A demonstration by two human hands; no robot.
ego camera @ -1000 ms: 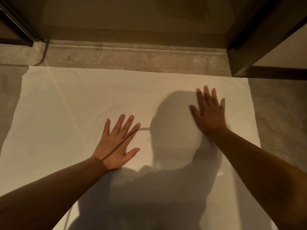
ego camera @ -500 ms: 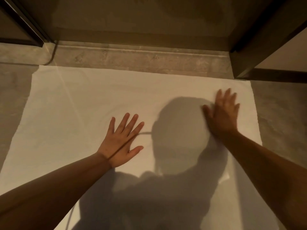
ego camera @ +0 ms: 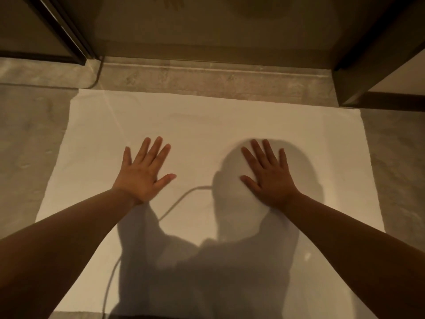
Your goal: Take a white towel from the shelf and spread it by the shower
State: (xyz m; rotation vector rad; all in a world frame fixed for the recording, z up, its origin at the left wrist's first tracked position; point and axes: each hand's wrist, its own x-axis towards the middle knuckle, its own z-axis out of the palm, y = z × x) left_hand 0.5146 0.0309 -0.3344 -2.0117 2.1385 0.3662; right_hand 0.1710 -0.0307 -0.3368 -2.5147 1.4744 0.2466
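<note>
A white towel [ego camera: 207, 120] lies spread flat on the grey floor, its far edge along the stone shower sill [ego camera: 207, 77]. My left hand [ego camera: 143, 172] rests palm down on the towel left of centre, fingers spread. My right hand [ego camera: 268, 177] lies flat on it right of centre, also with fingers apart, inside my own shadow. Neither hand grips the cloth.
Beyond the sill is the shower floor [ego camera: 207, 24]. A dark door frame [ego camera: 66, 31] stands at the left and another dark frame [ego camera: 377, 54] at the right. Grey floor tiles [ego camera: 27, 146] flank the towel on both sides.
My right hand has slid back from the towel's far right toward its centre. My left hand moved slightly forward. The view pulled back, showing more of the towel.
</note>
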